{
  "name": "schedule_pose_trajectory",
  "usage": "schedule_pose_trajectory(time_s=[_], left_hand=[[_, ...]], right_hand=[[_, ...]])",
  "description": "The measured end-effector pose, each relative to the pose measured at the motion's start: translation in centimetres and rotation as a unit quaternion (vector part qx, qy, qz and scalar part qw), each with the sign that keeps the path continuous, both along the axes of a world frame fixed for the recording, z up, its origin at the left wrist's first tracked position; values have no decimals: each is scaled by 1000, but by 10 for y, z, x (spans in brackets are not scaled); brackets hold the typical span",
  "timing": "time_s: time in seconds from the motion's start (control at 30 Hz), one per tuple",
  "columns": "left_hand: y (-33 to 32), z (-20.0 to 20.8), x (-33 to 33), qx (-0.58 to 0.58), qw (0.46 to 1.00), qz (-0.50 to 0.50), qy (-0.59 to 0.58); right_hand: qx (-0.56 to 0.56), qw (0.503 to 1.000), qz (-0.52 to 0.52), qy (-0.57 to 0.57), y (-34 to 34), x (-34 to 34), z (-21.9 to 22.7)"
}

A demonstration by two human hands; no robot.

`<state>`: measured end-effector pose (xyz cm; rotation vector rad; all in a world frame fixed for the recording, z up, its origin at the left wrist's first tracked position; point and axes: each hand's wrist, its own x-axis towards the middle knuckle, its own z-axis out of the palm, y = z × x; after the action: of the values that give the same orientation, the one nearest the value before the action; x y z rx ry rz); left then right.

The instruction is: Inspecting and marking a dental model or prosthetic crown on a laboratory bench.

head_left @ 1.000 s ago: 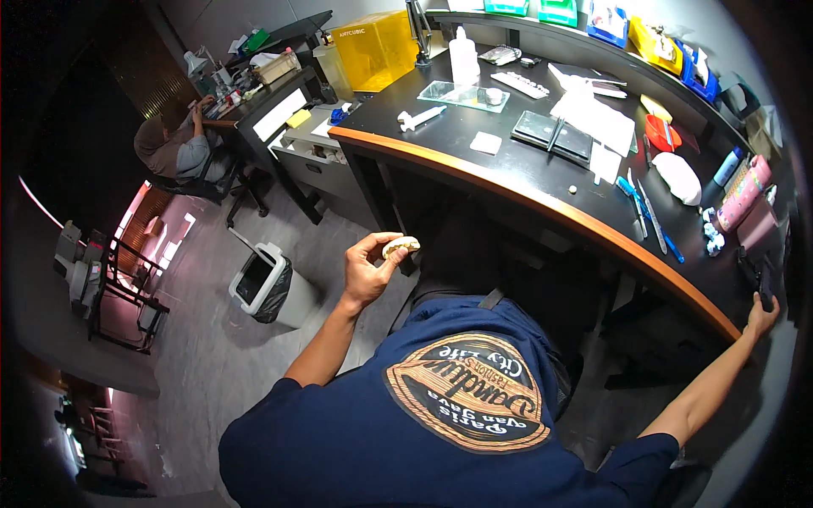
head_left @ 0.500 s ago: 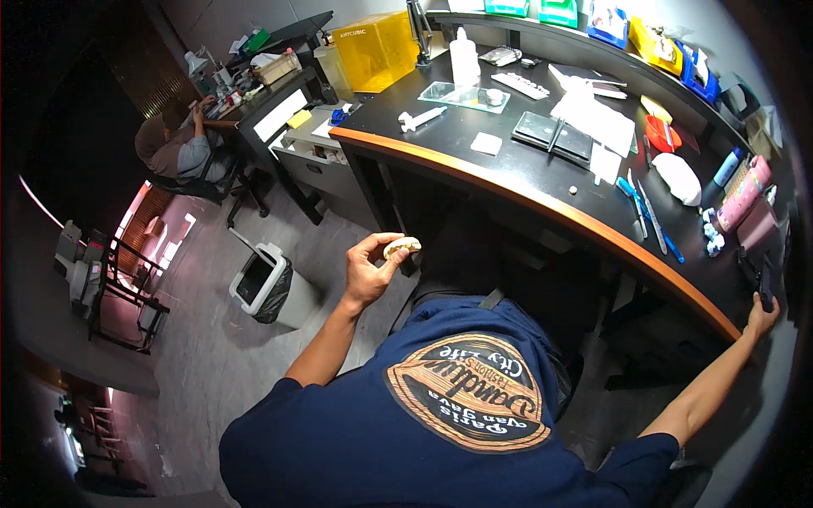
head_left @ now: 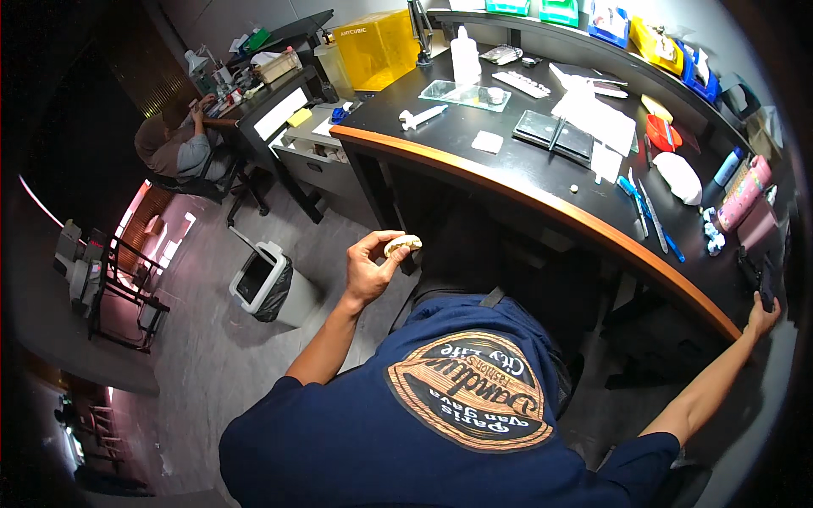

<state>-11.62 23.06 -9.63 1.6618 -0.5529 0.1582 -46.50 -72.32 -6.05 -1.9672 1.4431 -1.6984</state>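
In front of the surface (head_left: 533, 171), we are pinching a pale tooth model (head_left: 404, 245) in our left hand (head_left: 369, 269); we are risking a drop to the floor (head_left: 203, 372) if that hold slackens. At far right, our right hand (head_left: 763, 317) is touching a black object (head_left: 766, 288); whether it is gripping, we cannot tell.

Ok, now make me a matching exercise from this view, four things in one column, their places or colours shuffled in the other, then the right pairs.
Things:
1. Cream piece
2. Right hand
3. Bowl
4. Waste bin

Places or colours:
A. Red
B. On the floor
C. Between the fingers of the left hand
D. Against a black object

Pairs: 1-C, 2-D, 3-A, 4-B
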Motion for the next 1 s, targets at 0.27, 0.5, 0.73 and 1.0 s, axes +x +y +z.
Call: schedule_pose_trajectory(time_s=[0.27, 0.5, 0.73, 1.0], left_hand=[[1, -4, 3, -3, 1000, -1, -12], [2, -3, 3, 0, 1000, 6, -11], [1, -5, 4, 2, 1000, 5, -15], [2, -4, 3, 11, 1000, 7, -6]], right_hand=[[21, 999, -15, -32, -3, -1, -1], [93, 991, 18, -98, -6, -2, -2], [151, 985, -51, -63, 12, -6, 11], [206, 972, -63, -95, 17, -11, 21]])
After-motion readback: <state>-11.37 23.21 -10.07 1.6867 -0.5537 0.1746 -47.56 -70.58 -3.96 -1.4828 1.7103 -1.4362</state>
